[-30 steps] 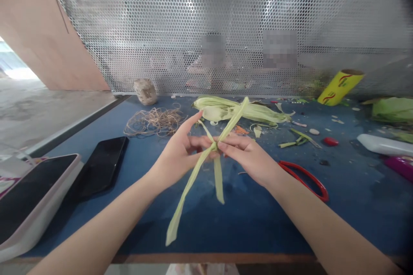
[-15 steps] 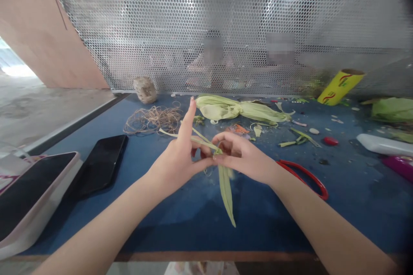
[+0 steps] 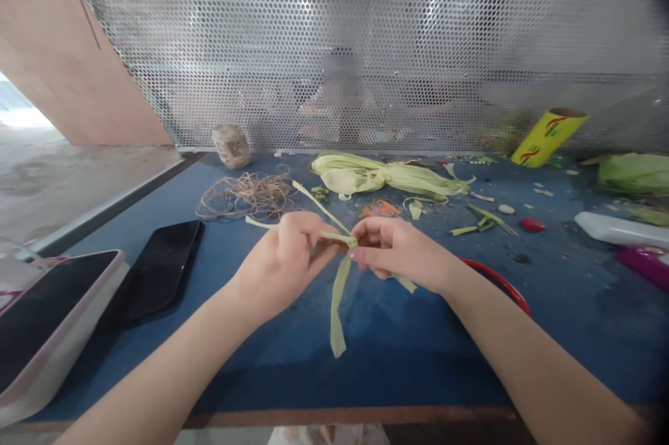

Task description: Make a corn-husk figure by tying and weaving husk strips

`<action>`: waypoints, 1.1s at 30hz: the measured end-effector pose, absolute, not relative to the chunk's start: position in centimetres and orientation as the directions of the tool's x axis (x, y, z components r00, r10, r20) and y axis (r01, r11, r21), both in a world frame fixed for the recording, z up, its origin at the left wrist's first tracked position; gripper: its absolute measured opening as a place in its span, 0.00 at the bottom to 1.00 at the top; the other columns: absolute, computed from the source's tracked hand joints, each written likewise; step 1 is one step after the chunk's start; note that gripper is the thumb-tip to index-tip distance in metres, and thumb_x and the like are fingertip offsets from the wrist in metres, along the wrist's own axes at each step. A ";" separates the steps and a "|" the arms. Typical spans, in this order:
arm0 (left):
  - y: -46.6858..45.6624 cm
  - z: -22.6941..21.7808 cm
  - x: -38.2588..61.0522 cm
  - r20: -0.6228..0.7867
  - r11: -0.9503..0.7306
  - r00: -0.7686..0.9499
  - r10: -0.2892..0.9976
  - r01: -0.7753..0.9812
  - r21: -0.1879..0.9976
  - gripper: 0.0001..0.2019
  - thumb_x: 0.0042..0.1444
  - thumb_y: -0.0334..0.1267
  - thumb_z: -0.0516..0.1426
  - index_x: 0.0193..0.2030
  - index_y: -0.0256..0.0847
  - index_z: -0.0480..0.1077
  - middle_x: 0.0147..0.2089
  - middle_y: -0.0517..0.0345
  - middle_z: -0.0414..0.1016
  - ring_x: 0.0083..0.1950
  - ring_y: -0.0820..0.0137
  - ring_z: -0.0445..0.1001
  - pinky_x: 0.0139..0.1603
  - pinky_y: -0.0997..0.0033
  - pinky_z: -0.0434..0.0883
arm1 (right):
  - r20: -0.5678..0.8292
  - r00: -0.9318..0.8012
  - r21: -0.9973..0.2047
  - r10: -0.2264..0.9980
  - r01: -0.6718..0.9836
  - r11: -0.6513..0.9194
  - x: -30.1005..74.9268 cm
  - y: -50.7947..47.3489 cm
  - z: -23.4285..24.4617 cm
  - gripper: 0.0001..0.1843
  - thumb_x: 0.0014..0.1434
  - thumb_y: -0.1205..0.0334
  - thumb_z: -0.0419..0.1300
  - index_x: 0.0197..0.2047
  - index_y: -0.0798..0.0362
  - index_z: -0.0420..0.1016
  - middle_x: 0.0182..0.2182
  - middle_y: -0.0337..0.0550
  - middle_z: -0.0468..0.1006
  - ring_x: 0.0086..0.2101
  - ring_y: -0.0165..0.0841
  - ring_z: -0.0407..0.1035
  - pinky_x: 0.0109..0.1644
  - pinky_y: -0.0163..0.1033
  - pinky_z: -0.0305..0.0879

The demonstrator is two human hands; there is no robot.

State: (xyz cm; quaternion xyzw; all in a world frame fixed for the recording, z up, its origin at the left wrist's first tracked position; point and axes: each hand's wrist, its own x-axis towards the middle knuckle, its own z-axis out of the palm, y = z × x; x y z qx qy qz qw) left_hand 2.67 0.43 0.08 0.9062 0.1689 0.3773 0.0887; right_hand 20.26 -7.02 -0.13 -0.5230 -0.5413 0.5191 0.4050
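Observation:
Pale green corn husk strips point(image 3: 339, 313) meet in a small folded knot between my two hands, over the middle of the blue table. My left hand point(image 3: 285, 260) is closed on strips at the left of the knot, and ends stick out past its fingers. Thumb and fingers of my right hand point(image 3: 400, 250) pinch the knot from the right. One strip hangs down toward me, another points up and left, and a short end shows below my right hand. A larger tied bundle of corn husk point(image 3: 366, 173) lies just beyond my hands.
Left are a tangle of brown twine point(image 3: 248, 196), a whitish roll point(image 3: 231, 145), a black phone point(image 3: 162, 264) and a cased device point(image 3: 57, 319). Right are red scissor handles point(image 3: 504, 281), a yellow tube point(image 3: 548, 138) and a white-and-purple tool point(image 3: 621, 230). A perforated metal screen point(image 3: 251, 48) stands behind, with a person beyond.
My left thumb has come down from pointing up and the hand has closed on the strips. The hanging strip has shifted left, and another end now shows under my right hand.

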 end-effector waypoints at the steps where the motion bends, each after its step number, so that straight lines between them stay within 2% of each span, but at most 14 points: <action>1: 0.5 0.1 2.7 0.643 -0.951 0.701 0.309 0.243 0.192 0.04 0.55 0.35 0.54 0.30 0.41 0.67 0.28 0.59 0.76 0.28 0.72 0.74 0.30 0.72 0.70 | -0.103 -0.120 -0.988 0.987 0.131 -0.087 20.1 -7.0 -0.2 0.16 0.46 0.53 0.64 0.32 0.53 0.63 0.21 0.34 0.69 0.18 0.21 0.56 0.20 0.29 0.53; 3: 0.6 0.3 2.7 0.602 -0.972 0.783 0.157 0.230 -0.046 0.08 0.56 0.31 0.50 0.29 0.42 0.66 0.30 0.61 0.77 0.31 0.73 0.74 0.35 0.71 0.69 | -0.095 -0.123 -0.992 0.988 0.095 -0.084 19.9 -7.0 -0.2 0.16 0.47 0.55 0.64 0.34 0.52 0.62 0.22 0.34 0.71 0.19 0.22 0.58 0.20 0.29 0.53; 5: 0.5 0.7 2.7 0.571 -0.941 0.821 0.013 0.203 -0.269 0.10 0.56 0.29 0.49 0.27 0.43 0.66 0.35 0.63 0.78 0.40 0.70 0.74 0.43 0.66 0.66 | -0.066 -0.105 -0.995 0.992 0.075 -0.058 19.8 -7.0 -0.2 0.17 0.48 0.56 0.63 0.37 0.52 0.62 0.22 0.33 0.70 0.19 0.22 0.58 0.20 0.29 0.53; 7: 0.4 1.1 2.7 0.576 -0.891 0.815 -0.052 0.222 -0.395 0.08 0.55 0.30 0.51 0.28 0.44 0.67 0.44 0.60 0.77 0.52 0.63 0.69 0.49 0.58 0.61 | -0.022 -0.071 -0.996 0.997 0.087 -0.015 19.8 -7.0 -0.1 0.14 0.50 0.57 0.62 0.36 0.52 0.62 0.22 0.32 0.70 0.19 0.21 0.56 0.21 0.29 0.53; 8: 0.4 1.2 2.6 0.584 -0.878 0.810 -0.053 0.241 -0.414 0.06 0.54 0.32 0.53 0.30 0.44 0.68 0.49 0.58 0.74 0.56 0.59 0.65 0.52 0.54 0.59 | 0.002 -0.054 -0.995 0.999 0.099 0.007 19.9 -7.0 0.0 0.12 0.51 0.56 0.60 0.34 0.53 0.63 0.22 0.32 0.69 0.18 0.21 0.55 0.21 0.29 0.53; 10: 0.3 1.3 2.6 0.600 -0.872 0.800 -0.007 0.289 -0.395 0.05 0.52 0.33 0.55 0.34 0.45 0.70 0.57 0.53 0.68 0.60 0.53 0.61 0.53 0.49 0.56 | 0.031 -0.029 -0.990 0.999 0.136 0.035 20.0 -6.9 0.0 0.09 0.53 0.57 0.58 0.31 0.53 0.64 0.22 0.34 0.70 0.19 0.21 0.56 0.22 0.29 0.53; 11: 0.3 1.3 2.5 0.611 -0.873 0.791 0.016 0.309 -0.378 0.06 0.51 0.32 0.54 0.35 0.44 0.70 0.57 0.51 0.67 0.60 0.52 0.61 0.52 0.49 0.56 | 0.047 -0.020 -0.986 0.999 0.158 0.050 20.0 -6.9 -0.1 0.08 0.53 0.58 0.58 0.31 0.53 0.65 0.23 0.34 0.70 0.20 0.22 0.57 0.23 0.30 0.54; 16: 0.0 1.0 2.9 0.685 -0.867 0.720 0.109 0.406 -0.290 0.05 0.51 0.32 0.53 0.36 0.42 0.67 0.46 0.49 0.74 0.51 0.56 0.69 0.49 0.51 0.59 | 0.169 -0.012 -0.951 0.986 0.263 0.166 19.7 -6.8 -0.6 0.04 0.53 0.63 0.57 0.28 0.53 0.66 0.25 0.36 0.71 0.29 0.28 0.67 0.35 0.34 0.62; 19: -0.4 0.7 3.2 0.720 -0.830 0.681 0.136 0.475 -0.292 0.09 0.52 0.37 0.55 0.40 0.39 0.68 0.45 0.46 0.73 0.48 0.55 0.69 0.46 0.52 0.62 | 0.202 0.007 -0.937 0.979 0.293 0.191 19.6 -7.0 -0.6 0.06 0.53 0.62 0.56 0.27 0.53 0.65 0.24 0.35 0.69 0.29 0.28 0.67 0.36 0.35 0.62; 22: -0.6 0.6 3.4 0.757 -0.809 0.636 0.146 0.517 -0.279 0.09 0.52 0.39 0.56 0.39 0.38 0.69 0.40 0.46 0.71 0.43 0.57 0.69 0.43 0.56 0.66 | 0.231 0.035 -0.921 0.972 0.330 0.207 19.5 -7.2 -0.4 0.06 0.53 0.61 0.57 0.27 0.54 0.65 0.23 0.35 0.69 0.28 0.28 0.66 0.35 0.34 0.62; 25: -0.6 0.6 3.3 0.717 -0.854 0.683 0.141 0.450 -0.261 0.07 0.53 0.35 0.54 0.39 0.38 0.69 0.41 0.48 0.70 0.44 0.59 0.68 0.43 0.59 0.67 | 0.245 0.010 -0.923 0.969 0.308 0.230 19.4 -7.3 -0.2 0.05 0.53 0.63 0.57 0.27 0.54 0.65 0.23 0.35 0.69 0.28 0.28 0.66 0.34 0.32 0.61; 29: -0.2 0.5 3.1 0.669 -0.929 0.736 0.106 0.313 -0.198 0.11 0.54 0.30 0.51 0.44 0.37 0.67 0.46 0.46 0.69 0.50 0.58 0.66 0.49 0.57 0.65 | 0.236 -0.031 -0.937 0.971 0.259 0.236 19.4 -7.5 0.0 0.07 0.54 0.63 0.57 0.26 0.54 0.66 0.22 0.35 0.71 0.27 0.26 0.67 0.33 0.30 0.62; 31: 0.1 0.4 2.9 0.626 -0.973 0.778 0.046 0.178 -0.149 0.17 0.54 0.27 0.49 0.51 0.36 0.63 0.52 0.45 0.67 0.55 0.58 0.63 0.56 0.54 0.60 | 0.222 -0.055 -0.937 0.973 0.263 0.229 19.4 -7.6 0.2 0.07 0.53 0.64 0.58 0.25 0.55 0.67 0.22 0.35 0.72 0.26 0.26 0.68 0.33 0.30 0.63; 33: 0.2 0.3 2.8 0.567 -0.998 0.823 0.010 0.041 -0.042 0.21 0.54 0.25 0.46 0.56 0.34 0.57 0.55 0.44 0.65 0.57 0.61 0.62 0.61 0.54 0.53 | 0.211 -0.077 -0.930 0.975 0.293 0.224 19.4 -7.7 0.4 0.08 0.53 0.64 0.58 0.23 0.55 0.69 0.20 0.35 0.72 0.23 0.24 0.66 0.30 0.29 0.61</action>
